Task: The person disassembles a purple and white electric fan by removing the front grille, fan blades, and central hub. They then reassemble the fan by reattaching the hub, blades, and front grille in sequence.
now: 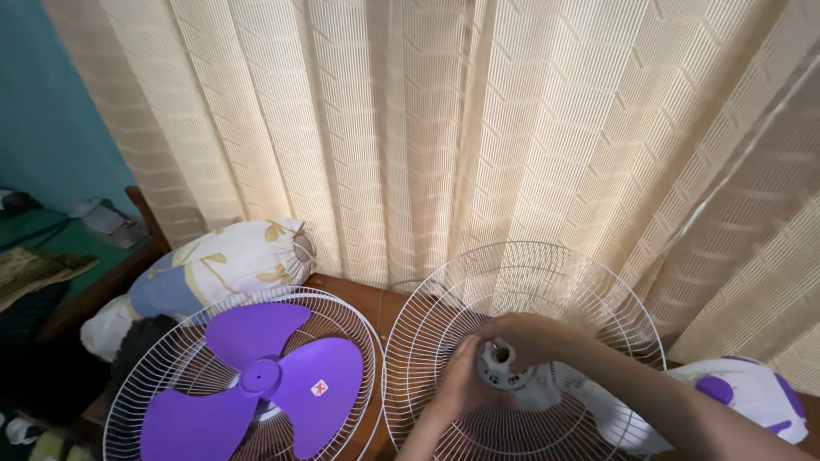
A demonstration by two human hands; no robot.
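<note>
As a white wire guard (521, 282) stands at lower centre, the left hand (465, 380) and right hand (525, 337) grip the fan's white motor hub (512, 376). A purple blade (273, 384) lies lower left.

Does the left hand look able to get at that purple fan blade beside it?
Probably yes. The purple blade lies uncovered in its own wire guard, just left of the left hand, with nothing between them; that hand is on the white motor hub.

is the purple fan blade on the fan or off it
Off. The purple blade lies in a separate white grille, while both hands work at the fan's bare motor hub.
</note>
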